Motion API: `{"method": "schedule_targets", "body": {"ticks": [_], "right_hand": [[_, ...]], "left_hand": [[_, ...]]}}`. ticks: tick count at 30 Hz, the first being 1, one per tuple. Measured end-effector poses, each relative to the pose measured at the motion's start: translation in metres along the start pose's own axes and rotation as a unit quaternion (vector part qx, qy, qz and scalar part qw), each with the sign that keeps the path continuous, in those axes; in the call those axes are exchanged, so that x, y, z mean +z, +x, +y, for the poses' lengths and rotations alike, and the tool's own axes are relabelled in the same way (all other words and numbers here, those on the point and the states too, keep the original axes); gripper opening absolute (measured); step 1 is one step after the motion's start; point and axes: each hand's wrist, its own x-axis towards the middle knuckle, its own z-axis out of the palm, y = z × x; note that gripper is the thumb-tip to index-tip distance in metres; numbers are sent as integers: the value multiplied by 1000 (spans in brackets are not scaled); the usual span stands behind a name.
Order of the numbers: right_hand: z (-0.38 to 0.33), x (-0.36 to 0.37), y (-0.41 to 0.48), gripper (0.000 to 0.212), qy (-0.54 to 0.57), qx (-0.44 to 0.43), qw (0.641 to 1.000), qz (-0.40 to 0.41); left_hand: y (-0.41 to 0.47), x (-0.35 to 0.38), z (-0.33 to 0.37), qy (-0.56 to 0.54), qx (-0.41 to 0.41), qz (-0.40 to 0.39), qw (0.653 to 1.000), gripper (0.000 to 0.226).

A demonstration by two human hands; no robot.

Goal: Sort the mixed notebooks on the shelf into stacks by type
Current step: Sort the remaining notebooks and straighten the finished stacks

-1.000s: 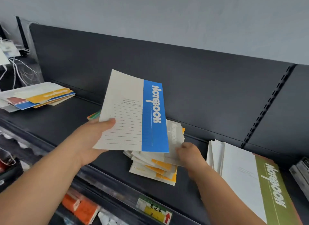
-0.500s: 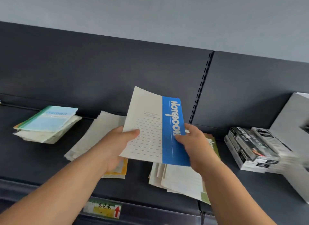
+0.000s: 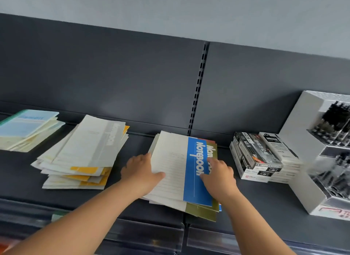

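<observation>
Flanking blue notebook (image 3: 191, 190): yellow-spined pile (image 3: 85, 160) left, black boxes (image 3: 255, 156) right.

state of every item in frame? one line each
blue-band notebook: flat atop the right stack, under both hands.
right stack: green-band notebooks beneath, edges uneven.
middle stack: fanned out, grey-band notebook on top, yellow bands below.
light-blue notebooks: stacked far left, untouched.
pen boxes: stacked, untouched.
left hand: grips the notebook's left edge, thumb on cover.
right hand: fingers press the blue band.
</observation>
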Motion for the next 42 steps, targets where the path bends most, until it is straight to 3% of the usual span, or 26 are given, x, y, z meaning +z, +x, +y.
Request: {"method": "schedule_targets", "body": {"ticks": [5, 13, 22, 27, 33, 42], "right_hand": [[-8, 1, -4, 56, -55, -42, 997, 18], [-82, 15, -25, 55, -113, -189, 975, 19], [-246, 89, -81, 57, -135, -337, 932, -3], [-347, 141, -124, 55, -89, -400, 912, -24], [-440, 197, -170, 53, -32, -422, 903, -67], [-547, 259, -176, 59, -11, -436, 894, -105]], "left_hand": [[-7, -7, -2, 105, 24, 22, 994, 80], [-28, -55, -53, 114, 51, 135, 983, 74], [-82, -152, -227, 172, -30, 210, 962, 69], [-123, -210, -345, 182, -112, 226, 950, 69], [-168, -262, -452, 190, -173, 235, 937, 70], [-156, -313, -541, 179, -198, 255, 929, 69]]}}
